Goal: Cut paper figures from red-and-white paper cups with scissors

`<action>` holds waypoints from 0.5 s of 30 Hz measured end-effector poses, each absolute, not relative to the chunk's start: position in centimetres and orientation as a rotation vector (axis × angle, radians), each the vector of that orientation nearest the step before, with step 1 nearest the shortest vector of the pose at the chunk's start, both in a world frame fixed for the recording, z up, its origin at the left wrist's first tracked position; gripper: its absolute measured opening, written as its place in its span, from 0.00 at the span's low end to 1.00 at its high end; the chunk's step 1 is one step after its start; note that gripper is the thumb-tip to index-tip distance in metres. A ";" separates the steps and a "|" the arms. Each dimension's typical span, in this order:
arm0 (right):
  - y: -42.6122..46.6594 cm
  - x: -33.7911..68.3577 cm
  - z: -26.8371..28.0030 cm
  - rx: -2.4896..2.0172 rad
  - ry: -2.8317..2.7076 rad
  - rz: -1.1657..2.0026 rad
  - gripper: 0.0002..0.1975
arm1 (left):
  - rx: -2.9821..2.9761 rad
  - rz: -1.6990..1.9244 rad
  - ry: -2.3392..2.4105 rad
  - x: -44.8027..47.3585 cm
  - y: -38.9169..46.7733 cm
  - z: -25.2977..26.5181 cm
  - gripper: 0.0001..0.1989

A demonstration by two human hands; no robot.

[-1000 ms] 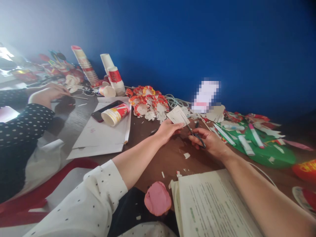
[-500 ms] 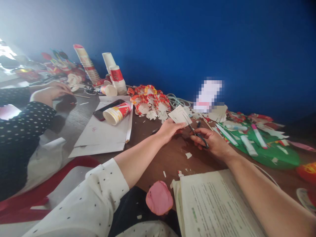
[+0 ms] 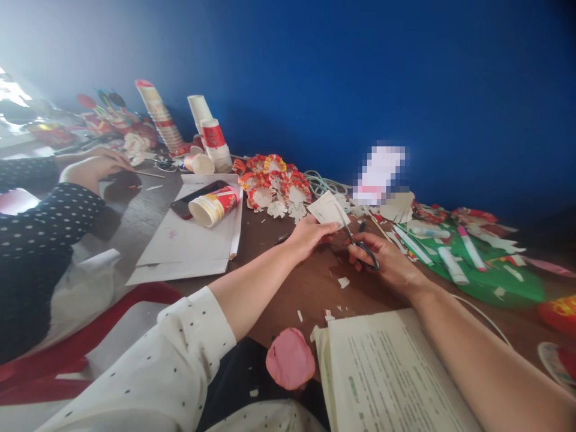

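A small piece of white paper (image 3: pixel 327 210) is pinched in my left hand (image 3: pixel 312 236), above the brown table. My right hand (image 3: pixel 382 255) grips black-handled scissors (image 3: pixel 368 252), fingers in the loops. The scissor blades meet the right edge of the paper; whether they are cutting through it I cannot tell. Beneath my hands a torn white scrap (image 3: pixel 344 282) lies on the tabletop. An open book (image 3: pixel 391 366) with printed pages rests by my right forearm, and a round pink paper piece (image 3: pixel 291 358) is at its left.
Cut red-and-white paper cups (image 3: pixel 274 186) are heaped behind my left hand. Left of them lie a paper cup (image 3: pixel 213 205) and phone (image 3: pixel 180 207) on a white folder (image 3: pixel 180 258). Markers (image 3: pixel 471 249) and scraps cover a green sheet (image 3: pixel 504 291). A co-worker's hands (image 3: pixel 96 167) hold a stick.
The scissors and my right hand have shifted very slightly against the paper. My left hand keeps its place. The rest looks the same apart from a small shift of the view.
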State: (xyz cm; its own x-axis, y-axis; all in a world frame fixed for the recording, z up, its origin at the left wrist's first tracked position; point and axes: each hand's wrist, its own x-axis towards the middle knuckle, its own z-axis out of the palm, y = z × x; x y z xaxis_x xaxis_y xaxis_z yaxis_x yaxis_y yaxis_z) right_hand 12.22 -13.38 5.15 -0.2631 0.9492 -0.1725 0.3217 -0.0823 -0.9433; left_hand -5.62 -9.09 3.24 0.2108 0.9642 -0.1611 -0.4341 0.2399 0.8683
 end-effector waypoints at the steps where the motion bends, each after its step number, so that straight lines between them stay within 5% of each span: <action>1: -13.4 12.3 5.2 -1.385 -1.612 1.367 0.26 | 0.799 1.127 0.832 -5.6 -9.1 3.2 0.11; 15: -13.0 12.4 4.8 -1.373 -1.626 1.355 0.25 | 0.842 1.073 0.843 -5.7 -9.1 3.2 0.12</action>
State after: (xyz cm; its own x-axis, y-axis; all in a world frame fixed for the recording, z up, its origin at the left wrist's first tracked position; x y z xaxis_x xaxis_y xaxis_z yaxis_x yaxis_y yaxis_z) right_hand 12.41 -13.03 4.81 -0.2769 0.9481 -0.1565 0.3247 -0.0610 -0.9438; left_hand -5.68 -9.07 3.23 0.2523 0.9539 -0.1625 -0.3835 0.2528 0.8883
